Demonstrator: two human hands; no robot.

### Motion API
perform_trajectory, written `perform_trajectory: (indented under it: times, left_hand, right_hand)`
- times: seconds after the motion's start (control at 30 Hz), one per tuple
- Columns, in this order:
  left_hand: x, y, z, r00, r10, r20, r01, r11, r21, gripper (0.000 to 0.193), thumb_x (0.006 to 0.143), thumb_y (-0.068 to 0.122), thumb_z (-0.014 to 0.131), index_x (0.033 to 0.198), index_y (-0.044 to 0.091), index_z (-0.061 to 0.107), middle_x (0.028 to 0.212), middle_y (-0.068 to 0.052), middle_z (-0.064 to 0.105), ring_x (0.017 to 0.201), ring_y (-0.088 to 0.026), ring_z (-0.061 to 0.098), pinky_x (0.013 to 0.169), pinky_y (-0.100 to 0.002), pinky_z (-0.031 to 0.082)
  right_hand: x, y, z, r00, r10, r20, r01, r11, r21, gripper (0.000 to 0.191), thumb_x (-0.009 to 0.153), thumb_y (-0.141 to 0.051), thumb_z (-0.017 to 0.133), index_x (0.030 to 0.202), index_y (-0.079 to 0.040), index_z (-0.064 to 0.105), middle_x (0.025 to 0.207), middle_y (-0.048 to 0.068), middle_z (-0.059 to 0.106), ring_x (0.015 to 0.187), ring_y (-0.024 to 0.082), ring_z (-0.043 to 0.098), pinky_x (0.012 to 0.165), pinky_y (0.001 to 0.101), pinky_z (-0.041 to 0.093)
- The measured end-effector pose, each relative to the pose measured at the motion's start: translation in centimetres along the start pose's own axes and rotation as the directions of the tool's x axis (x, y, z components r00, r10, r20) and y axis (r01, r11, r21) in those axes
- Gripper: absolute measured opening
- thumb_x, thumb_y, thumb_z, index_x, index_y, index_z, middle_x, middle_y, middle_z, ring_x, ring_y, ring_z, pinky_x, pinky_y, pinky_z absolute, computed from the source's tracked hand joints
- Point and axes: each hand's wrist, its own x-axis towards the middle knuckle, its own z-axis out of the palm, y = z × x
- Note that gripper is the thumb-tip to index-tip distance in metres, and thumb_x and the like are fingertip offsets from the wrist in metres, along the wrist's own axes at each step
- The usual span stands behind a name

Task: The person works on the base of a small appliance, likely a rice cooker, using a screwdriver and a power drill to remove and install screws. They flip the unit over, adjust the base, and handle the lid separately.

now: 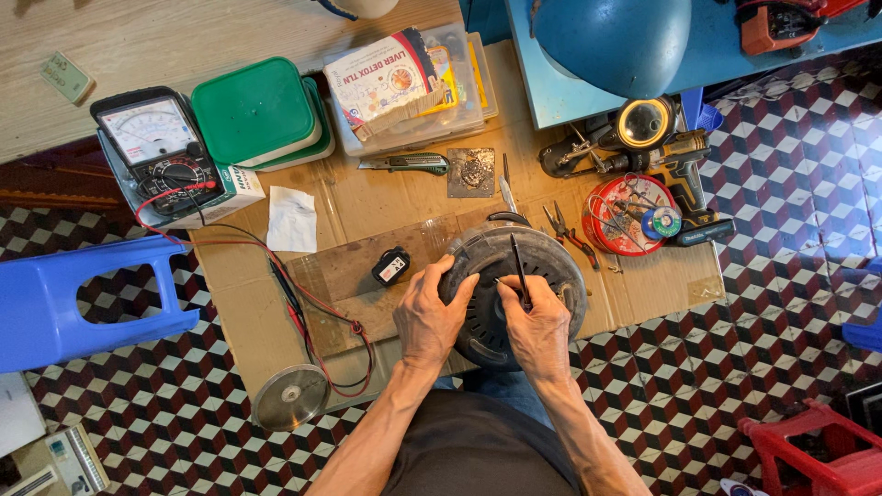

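Both hands meet on a round dark motor housing [514,294] lying on flattened cardboard [386,207] on the tiled floor. Left hand [430,317] wraps its rim with fingers curled — likely to steady it — while right hand [537,326] pinches a thin dark tool [520,268], tip down into the casing. Pliers [568,231], a utility knife [404,164] and an analogue multimeter [156,147] sit within reach.

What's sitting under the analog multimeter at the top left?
The analog multimeter rests on a white box, whose edge and corner show beside it. The box's top is covered by the meter.
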Motion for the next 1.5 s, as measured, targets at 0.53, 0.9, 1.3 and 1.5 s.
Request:
perform_trajectory:
  times: [0.53, 0.9, 1.3, 1.5]
  left_hand:
    - [0.0, 0.1, 0.0, 1.0, -0.022, 0.023, 0.022, 1.0, -0.018, 0.041, 0.085, 0.034, 0.083, 0.112, 0.007, 0.068, 0.113, -0.014, 0.075, 0.102, -0.03, 0.074, 0.081, -0.04, 0.061]
    - [0.0, 0.3, 0.0, 1.0, -0.013, 0.0, 0.013, 1.0, -0.026, 0.041, 0.084, 0.033, 0.083, 0.112, 0.007, 0.068, 0.114, -0.014, 0.075, 0.102, -0.03, 0.074, 0.082, -0.039, 0.061]
    - [-0.3, -0.1, 0.3, 1.0, -0.023, -0.009, 0.023, 1.0, -0.019, 0.041, 0.084, 0.034, 0.083, 0.111, 0.008, 0.068, 0.113, -0.013, 0.076, 0.102, -0.029, 0.074, 0.083, -0.039, 0.061]
    - [-0.3, -0.3, 0.4, 1.0, -0.023, 0.008, 0.023, 1.0, -0.006, 0.041, 0.084, 0.036, 0.083, 0.111, 0.008, 0.068, 0.113, -0.013, 0.076, 0.102, -0.029, 0.074, 0.082, -0.039, 0.061]
  right_hand:
    - [0.1, 0.7, 1.0, 0.984, -0.175, -0.024, 0.172, 0.98, -0.1, 0.013, 0.095, -0.01, 0.068, 0.105, -0.002, 0.071, 0.096, 0.011, 0.067, 0.077, 0.02, 0.067, 0.068, 0.0332, 0.054]
    - [-0.1, 0.7, 1.1, 0.986, -0.16, -0.04, 0.155, 0.983, -0.095, 0.014, 0.094, -0.01, 0.07, 0.105, -0.002, 0.069, 0.094, 0.011, 0.066, 0.077, 0.021, 0.067, 0.07, 0.0341, 0.054]
    - [-0.2, 0.8, 0.9, 0.987, -0.156, -0.037, 0.153, 0.986, -0.073, 0.016, 0.094, -0.01, 0.07, 0.108, -0.002, 0.068, 0.094, 0.011, 0.065, 0.078, 0.02, 0.067, 0.07, 0.0334, 0.054]
    - [-0.6, 1.1, 0.5, 0.991, -0.131, 0.005, 0.131, 0.989, -0.074, 0.021, 0.094, -0.01, 0.069, 0.112, -0.002, 0.066, 0.097, 0.01, 0.064, 0.081, 0.02, 0.068, 0.072, 0.0332, 0.056]
